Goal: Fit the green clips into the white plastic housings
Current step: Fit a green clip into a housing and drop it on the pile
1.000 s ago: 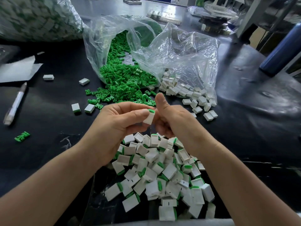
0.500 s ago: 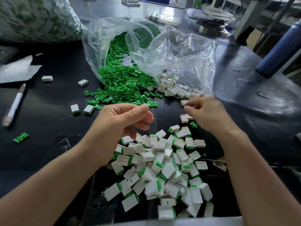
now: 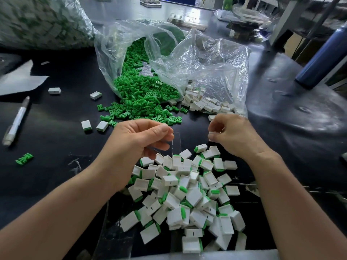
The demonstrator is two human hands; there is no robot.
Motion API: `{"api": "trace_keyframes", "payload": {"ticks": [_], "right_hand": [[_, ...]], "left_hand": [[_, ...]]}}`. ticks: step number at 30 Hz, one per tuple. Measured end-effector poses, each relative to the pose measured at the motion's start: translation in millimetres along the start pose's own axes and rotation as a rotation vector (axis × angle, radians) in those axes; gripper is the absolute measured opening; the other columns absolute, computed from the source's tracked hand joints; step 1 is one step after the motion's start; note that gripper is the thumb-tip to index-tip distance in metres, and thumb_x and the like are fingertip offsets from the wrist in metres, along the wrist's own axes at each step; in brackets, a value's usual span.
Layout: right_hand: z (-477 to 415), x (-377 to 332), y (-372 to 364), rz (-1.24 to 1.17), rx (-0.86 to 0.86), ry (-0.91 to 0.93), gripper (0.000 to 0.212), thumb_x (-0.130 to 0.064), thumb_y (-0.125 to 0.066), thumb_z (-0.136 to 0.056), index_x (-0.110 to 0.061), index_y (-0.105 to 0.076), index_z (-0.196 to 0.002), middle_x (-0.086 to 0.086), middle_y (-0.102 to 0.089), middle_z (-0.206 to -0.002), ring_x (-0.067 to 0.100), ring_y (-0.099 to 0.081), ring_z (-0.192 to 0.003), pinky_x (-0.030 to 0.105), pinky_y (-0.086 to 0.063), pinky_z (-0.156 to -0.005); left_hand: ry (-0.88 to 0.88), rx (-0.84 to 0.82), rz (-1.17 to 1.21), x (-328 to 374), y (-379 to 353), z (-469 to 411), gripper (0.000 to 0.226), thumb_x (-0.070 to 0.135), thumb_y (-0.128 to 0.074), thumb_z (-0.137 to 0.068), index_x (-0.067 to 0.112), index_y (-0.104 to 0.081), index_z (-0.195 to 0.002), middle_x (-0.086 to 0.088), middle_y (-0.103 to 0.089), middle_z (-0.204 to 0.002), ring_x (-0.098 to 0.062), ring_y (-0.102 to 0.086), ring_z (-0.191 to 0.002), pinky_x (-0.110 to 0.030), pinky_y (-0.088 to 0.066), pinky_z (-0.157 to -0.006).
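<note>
Head view: right hand (image 3: 234,136) grip pinches white housing (image 3: 211,133) at fingertips.

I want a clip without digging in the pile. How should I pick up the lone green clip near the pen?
Come from above and pinch the lone green clip across its long sides; it lies flat on the black table, nothing touching it, with room either side.

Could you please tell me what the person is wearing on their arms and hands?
Nothing shows: the left hand and right hand are ungloved and ringless as far as visible, and the left forearm and right forearm are bare to the frame's edge, with no sleeve, watch or bracelet.
</note>
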State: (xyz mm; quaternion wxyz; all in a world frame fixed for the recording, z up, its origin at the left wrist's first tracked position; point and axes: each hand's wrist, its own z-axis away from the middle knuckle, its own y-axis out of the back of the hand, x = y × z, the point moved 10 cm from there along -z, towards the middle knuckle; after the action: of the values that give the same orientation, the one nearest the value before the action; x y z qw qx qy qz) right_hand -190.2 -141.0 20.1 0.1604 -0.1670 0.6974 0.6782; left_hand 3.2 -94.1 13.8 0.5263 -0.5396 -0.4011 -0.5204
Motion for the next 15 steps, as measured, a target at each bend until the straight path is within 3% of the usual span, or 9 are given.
{"api": "trace_keyframes", "payload": {"ticks": [2,4,8,12,15], "right_hand": [[0.9,-5.0,3.9,-0.086,0.043,0.02,0.017,-0.018,-0.069,-0.079,-0.028,-0.057,-0.072,-0.01,-0.057,-0.076,0.01,-0.055,-0.075,0.024,-0.045,-0.072],[4.1,-12.0,0.8,-0.334,0.016,0.015,0.016,-0.016,-0.069,-0.08,-0.027,-0.06,-0.072,-0.01,-0.059,-0.07,0.005,-0.055,-0.066,0.017,-0.042,-0.061],[18.1,-45.5,-21.6,-0.922,-0.234,0.019,0.008,-0.01,-0.063,-0.083,-0.016,-0.062,-0.078,-0.005,-0.066,-0.062,0.004,-0.061,-0.056,0.014,-0.043,-0.051],[29.9,-67.1,-31.8,-0.988,-0.349,0.055,0.006,-0.009,-0.057,-0.087,-0.011,-0.059,-0.081,-0.006,-0.064,-0.058,0.005,-0.06,-0.053,0.015,-0.043,-0.05],[33.9,-73.4,-34.7,-0.983,-0.364,0.066,0.008,-0.006,-0.055,-0.088,-0.009,-0.058,-0.081,-0.001,-0.062,-0.059,0.008,-0.059,-0.052,0.016,-0.042,-0.049]], "left_hand": [[-0.004,0.01,0.001,-0.1,1.1,-0.4,0.015,0.023,-0.065,-0.06,0.012,-0.072,-0.068,-0.003,-0.072,-0.069,-0.008,-0.062,-0.054,-0.015,-0.044,-0.044],[-0.031,0.02,-0.034,1.6,2.2,-0.2,0.015,0.013,-0.069,-0.062,0.015,-0.071,-0.076,-0.002,-0.072,-0.071,-0.007,-0.062,-0.055,-0.015,-0.045,-0.044],[-0.157,0.018,-0.187,10.8,-1.0,1.7,0.04,-0.005,-0.073,-0.067,0.031,-0.07,-0.084,0.006,-0.07,-0.078,-0.007,-0.058,-0.061,-0.017,-0.05,-0.056],[-0.234,-0.031,-0.144,20.1,-8.8,5.6,0.03,0.012,-0.072,-0.057,0.025,-0.072,-0.084,-0.005,-0.069,-0.075,-0.015,-0.062,-0.063,-0.018,-0.052,-0.059],[-0.259,-0.036,-0.154,23.8,-10.9,5.4,0.025,0.013,-0.07,-0.059,0.015,-0.072,-0.083,-0.007,-0.071,-0.073,-0.02,-0.067,-0.063,-0.02,-0.053,-0.058]]}}
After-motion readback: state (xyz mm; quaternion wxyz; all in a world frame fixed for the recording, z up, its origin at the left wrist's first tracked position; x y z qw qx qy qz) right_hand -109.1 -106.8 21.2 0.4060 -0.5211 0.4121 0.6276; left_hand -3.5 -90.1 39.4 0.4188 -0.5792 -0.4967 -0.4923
